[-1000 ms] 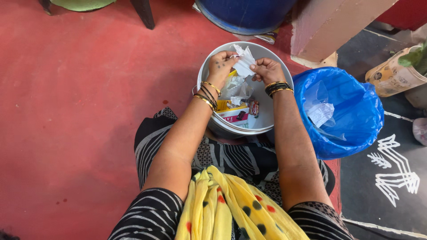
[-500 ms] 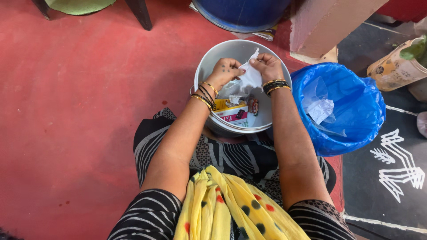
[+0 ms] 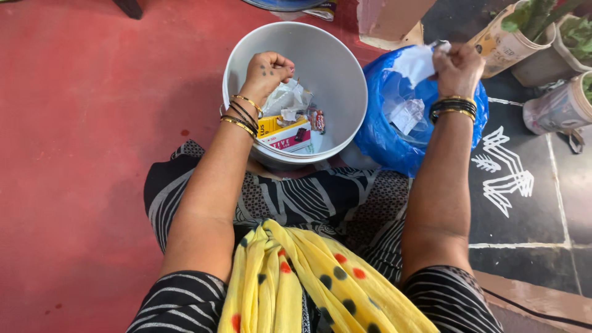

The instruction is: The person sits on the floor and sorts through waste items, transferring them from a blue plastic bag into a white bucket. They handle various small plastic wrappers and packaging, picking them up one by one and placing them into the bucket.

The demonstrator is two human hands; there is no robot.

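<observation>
A crumpled piece of white paper [image 3: 414,63] is pinched in the fingers of the right hand [image 3: 457,69]. It is held up over the open mouth of a bin lined with a shiny blue plastic bag [image 3: 382,139]. More white scraps [image 3: 407,114] are seen lying inside the blue bag.

The left hand [image 3: 265,73] is held over a round white plastic bucket [image 3: 333,68] that sits just beside the blue bag, on the left. Its fingers are curled in, close together; whether anything is pinched in them cannot be told. Under this hand, crumpled clear plastic wrap [image 3: 285,97], a small yellow and white cardboard box [image 3: 282,134] and a little red wrapper [image 3: 319,121] are seen in the bucket. Gold and black bangles are worn on both wrists.

The bucket is set on a red floor [image 3: 86,154]. To the right the floor is dark, and a white chalk drawing [image 3: 502,169] is marked on it. Plant pots wrapped in printed paper [image 3: 502,43] are stood at the top right. A yellow cloth with dark and red dots [image 3: 308,277] is draped over the person's striped lap.
</observation>
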